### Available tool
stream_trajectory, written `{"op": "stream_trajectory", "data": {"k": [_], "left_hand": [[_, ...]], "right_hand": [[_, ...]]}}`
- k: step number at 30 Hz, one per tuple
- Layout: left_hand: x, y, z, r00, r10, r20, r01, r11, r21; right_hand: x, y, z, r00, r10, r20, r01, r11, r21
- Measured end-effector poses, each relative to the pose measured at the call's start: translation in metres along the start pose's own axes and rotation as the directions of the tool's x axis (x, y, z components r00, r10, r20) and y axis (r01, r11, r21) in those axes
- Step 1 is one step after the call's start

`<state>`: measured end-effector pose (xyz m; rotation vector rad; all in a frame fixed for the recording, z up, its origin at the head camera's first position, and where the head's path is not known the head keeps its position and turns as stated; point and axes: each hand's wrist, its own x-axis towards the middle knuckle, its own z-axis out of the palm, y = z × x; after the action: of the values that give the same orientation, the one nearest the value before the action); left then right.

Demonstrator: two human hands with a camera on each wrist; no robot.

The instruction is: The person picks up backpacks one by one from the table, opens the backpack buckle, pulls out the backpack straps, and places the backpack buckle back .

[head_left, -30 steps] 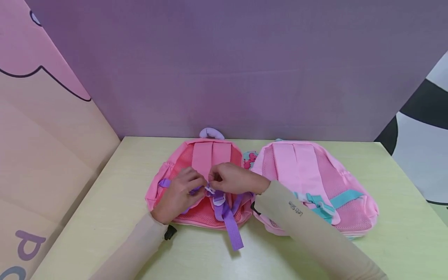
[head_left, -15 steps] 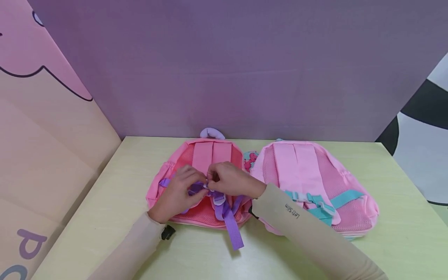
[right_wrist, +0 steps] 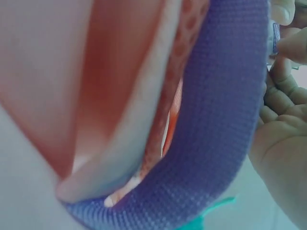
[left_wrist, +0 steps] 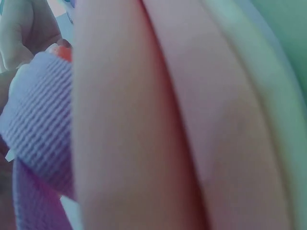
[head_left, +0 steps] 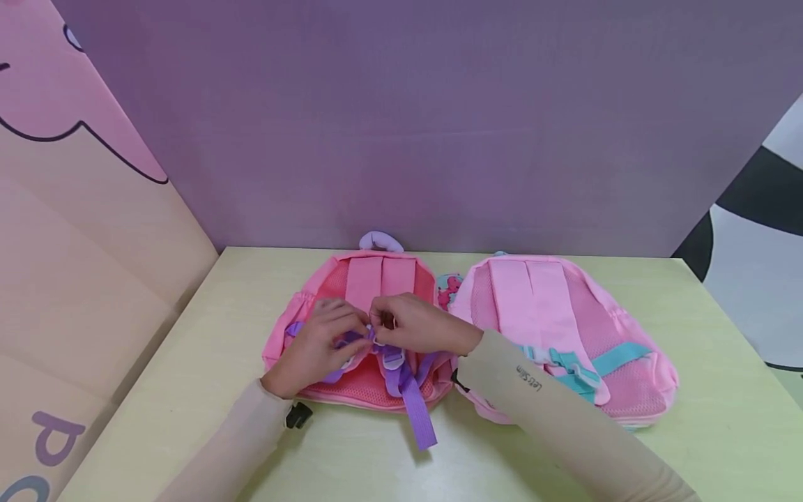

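Observation:
A coral-pink backpack (head_left: 365, 282) stands with its padded shoulder straps toward me. Both hands meet at a small white buckle (head_left: 376, 341) on its purple webbing. My left hand (head_left: 321, 343) pinches the buckle's left side with thumb and fingers. From the right, my right hand (head_left: 422, 323) pinches the purple strap at the buckle with thumb and forefinger. Fingertips hide much of the buckle. Below it, a loose purple strap end (head_left: 419, 417) hangs onto the table. Purple webbing (left_wrist: 42, 112) shows close up in the left wrist view, and a purple strap (right_wrist: 223, 91) fills the right wrist view's middle.
To the right stands a light-pink backpack (head_left: 533, 300) with turquoise straps (head_left: 621, 357), partly behind my right forearm. A patterned piece (head_left: 447, 287) shows between the bags. The pale table (head_left: 144, 418) ends at a purple wall (head_left: 439, 125).
Both hands stay at the buckle and shift only slightly. The fingertips adjust around the white buckle and webbing. Both backpacks stay in place.

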<state>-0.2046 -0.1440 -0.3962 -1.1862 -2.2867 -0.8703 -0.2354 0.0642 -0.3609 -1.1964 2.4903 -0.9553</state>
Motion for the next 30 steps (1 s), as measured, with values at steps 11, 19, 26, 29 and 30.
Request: {"op": "stream_trajectory", "data": {"k": [11, 19, 26, 29, 30], "left_hand": [[-0.002, -0.004, 0.001, 1.0, -0.012, 0.023, 0.012, 1.0, 0.003], [-0.002, -0.006, 0.002, 0.999, -0.01, 0.035, 0.01, 1.0, -0.015], [-0.003, -0.008, 0.001, 0.999, -0.036, 0.036, 0.036, 0.999, -0.003], [-0.002, -0.007, 0.001, 0.998, -0.048, 0.042, 0.047, 0.999, 0.024], [-0.002, -0.007, 0.001, 0.998, -0.052, 0.044, 0.051, 0.998, 0.031]], "right_hand": [[-0.001, 0.007, -0.001, 0.997, -0.039, 0.068, 0.037, 0.999, 0.03], [-0.003, 0.01, -0.001, 0.997, -0.02, 0.077, 0.018, 0.999, 0.035], [-0.005, 0.013, -0.002, 0.998, -0.018, 0.063, 0.015, 0.999, 0.045], [-0.005, 0.013, -0.002, 0.999, -0.025, 0.048, 0.022, 0.999, 0.045], [-0.005, 0.012, -0.002, 0.999, -0.019, 0.039, 0.017, 0.999, 0.052]]}}
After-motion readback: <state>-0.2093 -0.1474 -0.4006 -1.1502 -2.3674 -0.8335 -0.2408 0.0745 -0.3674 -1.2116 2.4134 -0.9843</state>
